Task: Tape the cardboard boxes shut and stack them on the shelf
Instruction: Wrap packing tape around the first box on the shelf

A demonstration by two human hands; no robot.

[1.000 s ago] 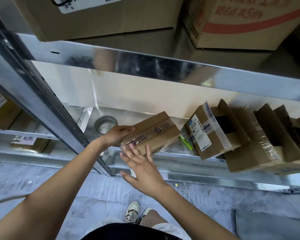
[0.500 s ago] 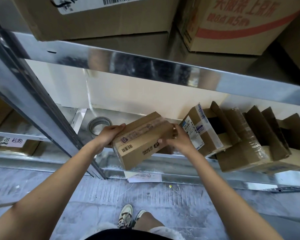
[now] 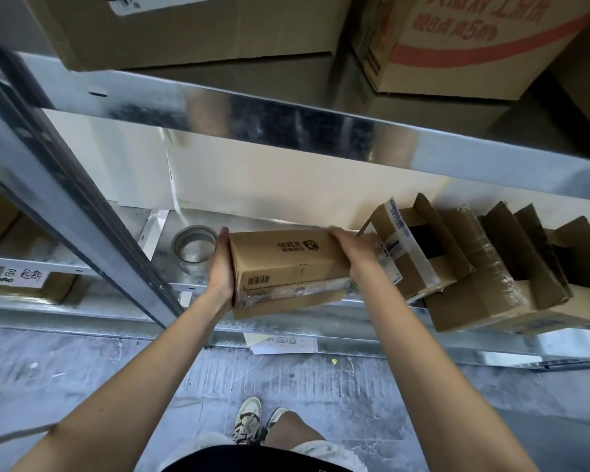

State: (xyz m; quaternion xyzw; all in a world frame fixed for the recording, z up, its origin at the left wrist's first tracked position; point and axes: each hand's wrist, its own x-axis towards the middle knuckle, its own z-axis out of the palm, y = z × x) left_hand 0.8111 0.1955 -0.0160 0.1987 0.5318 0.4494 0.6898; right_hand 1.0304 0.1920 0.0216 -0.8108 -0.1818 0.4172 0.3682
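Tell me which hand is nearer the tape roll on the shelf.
Left. The left hand holds the box end right beside the tape roll; the right hand holds the far end.

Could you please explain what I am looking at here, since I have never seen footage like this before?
There is no machine here: a person wears a camera on the head, looking forward and down, so you see their own arms. The left hand and right hand hold a small cardboard box by its two ends, at the front of a metal shelf. Clear tape runs along the box's seam. On the shelf lie a roll of tape to the left and several open boxes to the right. Larger cartons sit on the shelf above.
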